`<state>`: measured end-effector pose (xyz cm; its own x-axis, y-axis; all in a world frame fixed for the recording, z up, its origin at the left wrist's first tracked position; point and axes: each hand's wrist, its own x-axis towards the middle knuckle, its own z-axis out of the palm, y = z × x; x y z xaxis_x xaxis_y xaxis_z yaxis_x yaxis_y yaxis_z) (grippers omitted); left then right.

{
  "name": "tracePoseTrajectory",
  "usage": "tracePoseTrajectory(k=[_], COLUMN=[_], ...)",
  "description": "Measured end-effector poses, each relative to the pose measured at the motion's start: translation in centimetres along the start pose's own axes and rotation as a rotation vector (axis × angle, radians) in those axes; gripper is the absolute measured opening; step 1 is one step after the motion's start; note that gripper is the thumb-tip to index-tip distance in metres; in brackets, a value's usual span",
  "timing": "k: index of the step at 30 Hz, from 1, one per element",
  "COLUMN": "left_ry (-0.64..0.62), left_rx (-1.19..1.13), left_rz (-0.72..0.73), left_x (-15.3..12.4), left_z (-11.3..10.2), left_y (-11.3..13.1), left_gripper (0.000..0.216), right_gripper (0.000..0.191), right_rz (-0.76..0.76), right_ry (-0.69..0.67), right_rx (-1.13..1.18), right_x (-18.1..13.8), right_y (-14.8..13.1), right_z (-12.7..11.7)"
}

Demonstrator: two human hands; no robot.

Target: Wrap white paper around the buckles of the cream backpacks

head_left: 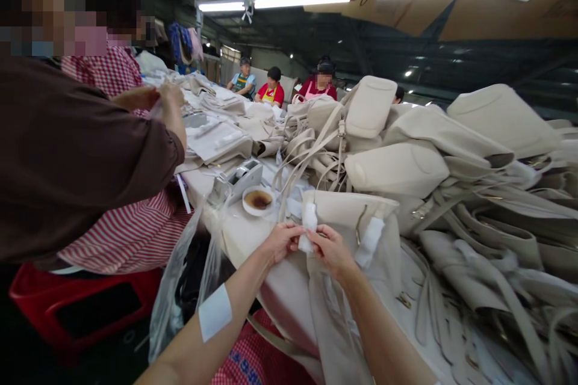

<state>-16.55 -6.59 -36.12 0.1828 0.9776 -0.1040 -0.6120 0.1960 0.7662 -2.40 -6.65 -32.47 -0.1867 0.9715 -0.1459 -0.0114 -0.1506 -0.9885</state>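
Note:
A beige handbag [336,207] lies in front of me at the table's near edge. On its left side a strip of white wrapping [309,216] covers what looks like a strap fitting. My left hand [283,242] pinches the lower end of this wrapping from the left. From the right, my right hand [332,248] pinches the same piece, its fingertips almost meeting the left ones. Another white wrapped piece [371,242] sits on the bag's right side. A white paper square [215,313] is stuck to my left forearm.
A bowl of brown liquid [258,200] and a tape dispenser [241,179] stand to the left. Beige bags [397,168] pile up at the back and right. A co-worker in a brown top [81,156] sits close on my left, near a red stool [90,313].

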Motion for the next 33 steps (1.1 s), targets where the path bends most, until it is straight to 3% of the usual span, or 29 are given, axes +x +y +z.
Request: tracePoseTrajectory(k=[11,18,24,33], left_ry=[0.004,0.022,0.03,0.036], left_rx=[0.047,0.084,0.158,0.197], left_rz=[0.018,0.041,0.069,0.075], left_x=[-0.1,0.1,-0.1,-0.1], left_z=[-0.3,-0.2,-0.1,0.0], left_y=[0.0,-0.3,-0.5,-0.5], left_gripper=[0.044,0.046,0.044,0.044], right_gripper=[0.04,0.033,0.023,0.043], right_rz=[-0.003,-0.011,-0.025,-0.027], right_ry=[0.028,-0.081,-0.026,-0.098], right_rx=[-0.086,-0.05,-0.113,-0.114], right_x=[-0.1,-0.3,0.0,-1.1], right_y=[-0.3,0.0,0.1,-0.5], right_z=[0.4,-0.6,-0.6,-1.1])
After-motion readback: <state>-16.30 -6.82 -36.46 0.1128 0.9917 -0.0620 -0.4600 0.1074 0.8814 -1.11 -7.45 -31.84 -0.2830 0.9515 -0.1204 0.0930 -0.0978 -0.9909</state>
